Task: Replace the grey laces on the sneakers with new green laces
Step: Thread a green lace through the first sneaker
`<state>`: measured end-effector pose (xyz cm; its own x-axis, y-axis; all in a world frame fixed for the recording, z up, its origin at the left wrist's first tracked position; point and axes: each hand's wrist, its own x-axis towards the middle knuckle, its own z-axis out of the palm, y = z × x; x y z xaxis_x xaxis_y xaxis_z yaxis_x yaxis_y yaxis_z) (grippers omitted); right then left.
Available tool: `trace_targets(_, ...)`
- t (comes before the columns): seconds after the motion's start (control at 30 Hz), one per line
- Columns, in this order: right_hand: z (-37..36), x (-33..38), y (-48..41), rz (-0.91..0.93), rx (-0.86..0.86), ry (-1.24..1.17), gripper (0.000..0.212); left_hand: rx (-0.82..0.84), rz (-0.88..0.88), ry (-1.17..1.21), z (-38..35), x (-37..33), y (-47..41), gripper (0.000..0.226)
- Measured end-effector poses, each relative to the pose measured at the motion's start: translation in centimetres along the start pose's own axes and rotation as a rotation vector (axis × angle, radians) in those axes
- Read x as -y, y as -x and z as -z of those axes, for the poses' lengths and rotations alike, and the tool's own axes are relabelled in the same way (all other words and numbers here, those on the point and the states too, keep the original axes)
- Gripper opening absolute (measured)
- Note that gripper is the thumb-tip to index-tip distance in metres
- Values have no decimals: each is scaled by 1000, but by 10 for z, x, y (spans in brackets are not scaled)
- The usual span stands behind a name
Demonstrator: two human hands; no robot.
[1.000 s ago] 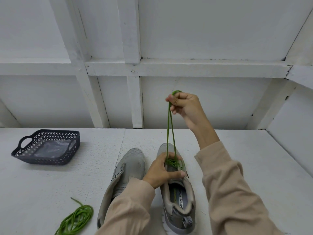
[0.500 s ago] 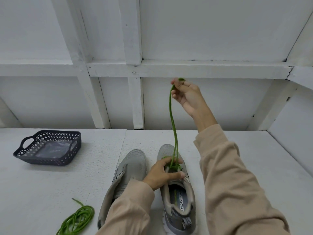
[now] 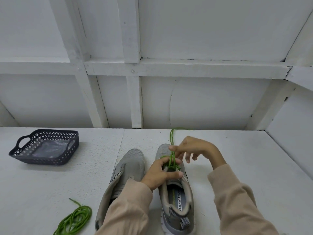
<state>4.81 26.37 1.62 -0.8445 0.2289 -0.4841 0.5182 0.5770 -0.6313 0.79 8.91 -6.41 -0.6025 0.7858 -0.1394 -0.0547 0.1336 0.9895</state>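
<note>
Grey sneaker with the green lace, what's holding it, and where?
The left hand grips the grey mesh sneaker at its laced throat. The right hand meets the thin green lace just above; a pinch cannot be told.

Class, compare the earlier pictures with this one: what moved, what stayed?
The right hand dropped from high above to the toe of the laced sneaker; the green lace it had pulled taut now flops beyond it. The left hand still grips that sneaker; spare lace, basket unchanged.

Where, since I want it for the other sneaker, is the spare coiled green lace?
Head view, lower left: the coiled green lace lies on the white table, just left of the leftward sneaker, nearer the person than the dark basket.
</note>
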Motion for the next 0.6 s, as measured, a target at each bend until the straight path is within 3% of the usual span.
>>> trace_targets(0.2, -33, 4, 12, 307, -177, -467, 22, 2, 6, 4, -1, -2, 0, 47)
trace_targets(0.43, -26, 19, 24, 388, -227, -597, 33, 5, 2, -12, 0, -5, -1, 48)
trace_targets(0.6, -29, 18, 24, 378, -207, -687, 23, 10, 1, -44, -1, -4, -1, 56)
